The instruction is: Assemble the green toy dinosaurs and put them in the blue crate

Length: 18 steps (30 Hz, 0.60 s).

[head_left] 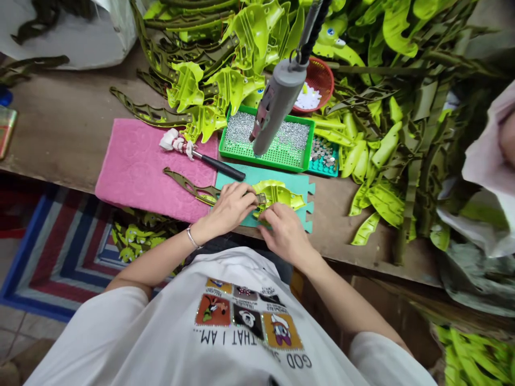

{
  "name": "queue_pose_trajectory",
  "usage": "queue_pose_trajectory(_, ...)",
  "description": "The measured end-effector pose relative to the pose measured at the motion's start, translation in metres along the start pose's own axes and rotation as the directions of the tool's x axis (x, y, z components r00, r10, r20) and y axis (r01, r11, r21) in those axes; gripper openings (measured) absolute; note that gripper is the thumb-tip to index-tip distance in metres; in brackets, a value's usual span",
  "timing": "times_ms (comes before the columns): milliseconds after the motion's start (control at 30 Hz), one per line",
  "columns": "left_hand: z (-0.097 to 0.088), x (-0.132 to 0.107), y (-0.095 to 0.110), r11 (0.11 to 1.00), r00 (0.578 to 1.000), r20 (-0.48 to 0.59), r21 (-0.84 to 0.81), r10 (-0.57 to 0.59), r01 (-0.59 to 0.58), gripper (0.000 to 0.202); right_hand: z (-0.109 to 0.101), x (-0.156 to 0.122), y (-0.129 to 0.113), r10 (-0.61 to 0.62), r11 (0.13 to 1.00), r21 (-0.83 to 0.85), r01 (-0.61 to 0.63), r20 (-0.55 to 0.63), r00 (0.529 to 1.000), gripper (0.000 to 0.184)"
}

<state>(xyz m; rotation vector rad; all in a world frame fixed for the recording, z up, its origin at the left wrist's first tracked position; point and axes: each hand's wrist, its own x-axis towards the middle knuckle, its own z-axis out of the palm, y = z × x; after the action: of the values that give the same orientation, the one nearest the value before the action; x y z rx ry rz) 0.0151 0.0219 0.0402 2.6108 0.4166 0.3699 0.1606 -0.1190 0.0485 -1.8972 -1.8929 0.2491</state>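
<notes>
two hands on one two-tone plastic part, low over the bench. left hand is half curled over the neck where the olive arm meets the lime shell, fingers closed on the part beside a small metal fitting; reads as a real hold. right hand is also half curled, fingertips at the shell's lower edge; can't tell if it's gripping or only touching. part lies on a notched teal foam mat, arm reaching left onto a pink towel. judging by look: light, stiff moulded plastic, with the thin slotted arm likely to flex and the shell's edges the fragile bit, so take it at the neck, not the arm tip. a black-handled tool lies just above the arm, its far end wrapped in white cloth. a green tray of metal pins sits just past the mat, and a grey hanging tool hangs over it, the tightest spot overhead. loose green parts crowd the right side, so open room is mainly left, along the bare bench.
</notes>
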Motion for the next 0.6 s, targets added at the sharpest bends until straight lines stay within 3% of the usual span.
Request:
queue_pose_trajectory(67,0.000,0.001,-0.001,1.000,1.000,0.004,-0.007,-0.003,0.003,0.008,0.009,-0.002,-0.005,-0.032,0.989,-0.145,0.026,-0.043,0.999,0.009)
queue_pose_trajectory(133,-0.001,0.001,-0.001,1.000,1.000,0.014,-0.015,0.000,0.000,0.007,0.015,-0.001,-0.006,-0.053,0.982,-0.187,0.035,-0.092,0.994,0.013)
queue_pose_trajectory(333,-0.004,0.000,0.000,0.999,0.999,0.044,-0.034,-0.008,0.010,0.006,0.021,0.004,-0.003,-0.014,1.000,-0.025,0.008,-0.235,0.972,0.015)
queue_pose_trajectory(433,-0.008,0.001,0.003,0.998,0.999,0.030,-0.059,-0.029,0.031,0.008,0.023,0.002,-0.004,0.038,0.997,0.072,-0.020,-0.267,0.963,0.008)
queue_pose_trajectory(600,-0.016,0.002,0.016,0.995,0.995,0.048,-0.023,-0.092,0.093,0.013,0.020,-0.008,-0.002,0.084,0.991,0.122,-0.049,-0.299,0.951,0.018)
